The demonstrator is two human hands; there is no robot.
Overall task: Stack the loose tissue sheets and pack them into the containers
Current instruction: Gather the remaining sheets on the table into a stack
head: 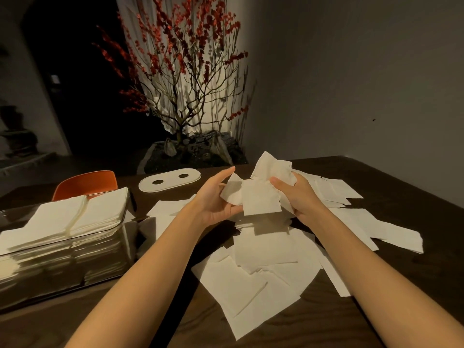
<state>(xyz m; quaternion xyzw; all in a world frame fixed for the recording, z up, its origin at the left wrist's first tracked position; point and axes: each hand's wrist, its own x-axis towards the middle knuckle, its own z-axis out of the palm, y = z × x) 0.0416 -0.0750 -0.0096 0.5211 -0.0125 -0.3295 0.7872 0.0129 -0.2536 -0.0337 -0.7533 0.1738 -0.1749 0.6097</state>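
Both hands hold a loose bunch of white tissue sheets [261, 197] above the middle of the dark table. My left hand [213, 197] cups the bunch from the left, its fingers mostly straight and its thumb under the lower edge. My right hand [293, 194] grips the bunch from the right, thumb on the front and fingers curled behind. Below and to the right, many loose tissue sheets [266, 267] lie scattered over the table. At the left stands a clear container [65, 270] packed with stacked tissues [75, 217] that rise above its rim.
A white oval lid [169, 182] with two round holes lies at the table's far side. An orange chair back [86, 183] shows behind the container. Beyond the table stands a planter with a red-blossomed tree [185, 101]. The dark wooden table [401, 297] reaches to the right.
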